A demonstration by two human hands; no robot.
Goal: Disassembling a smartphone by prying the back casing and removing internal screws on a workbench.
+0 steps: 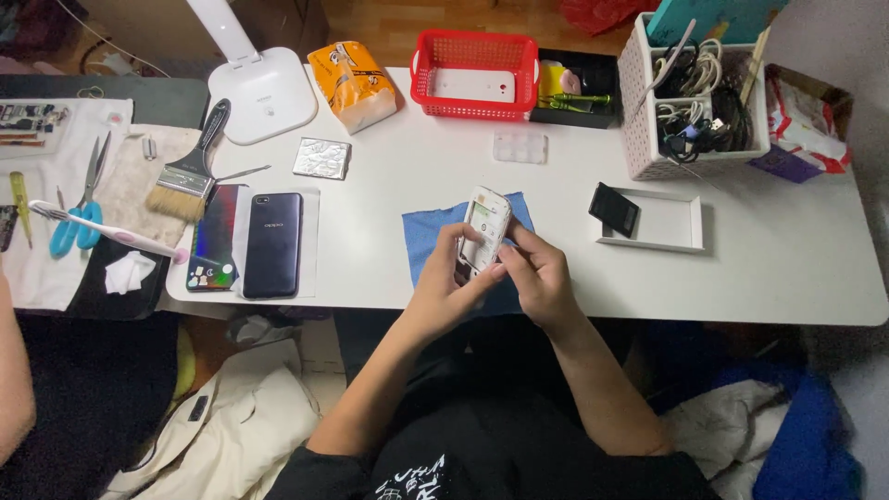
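Note:
I hold a small white phone [485, 226] with its back open, above a blue cloth [426, 233] on the white table [389, 213]. My left hand [452, 282] grips the phone's lower left side. My right hand [535, 273] supports it from the right, thumb pressed on its lower part. A black battery-like block [613, 209] leans on a shallow white tray [667, 222] to the right of my hands.
A dark smartphone [273, 243] and an iridescent back cover [213, 241] lie at left, near a paintbrush [190, 167], scissors [79, 208] and toothbrush [102, 230]. At the back stand a red basket [475, 56], a white cable bin [690, 102], a tissue pack [354, 83] and a lamp base [262, 93].

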